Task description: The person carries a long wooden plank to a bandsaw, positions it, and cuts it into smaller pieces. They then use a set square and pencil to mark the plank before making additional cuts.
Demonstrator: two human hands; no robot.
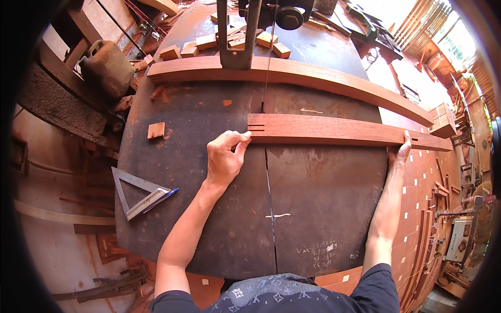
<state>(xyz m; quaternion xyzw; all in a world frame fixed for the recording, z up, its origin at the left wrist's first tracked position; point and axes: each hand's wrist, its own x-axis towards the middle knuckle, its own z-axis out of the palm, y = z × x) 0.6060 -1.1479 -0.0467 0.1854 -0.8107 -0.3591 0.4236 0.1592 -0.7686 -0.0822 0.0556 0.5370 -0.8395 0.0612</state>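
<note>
A long reddish wooden beam (323, 130) lies crosswise on the dark metal saw table (219, 235), just in front of the thin band saw blade (267, 78). Short parallel slots show in its left end, and a small slot near its right end. My left hand (227, 156) is closed at that left end, thumb and fingers pinching the near corner. Toward the other end, beyond the table's right edge, my right hand (401, 148) grips the beam from the near side, thumb on top and its other fingers mostly hidden.
Behind the blade lies a second long beam (313, 72), below the metal blade guide (239, 57). Small wood offcuts (206, 41) are scattered at the back. A loose wood block (156, 130), a triangular square (130, 190) and a blue pen (168, 193) lie on the left.
</note>
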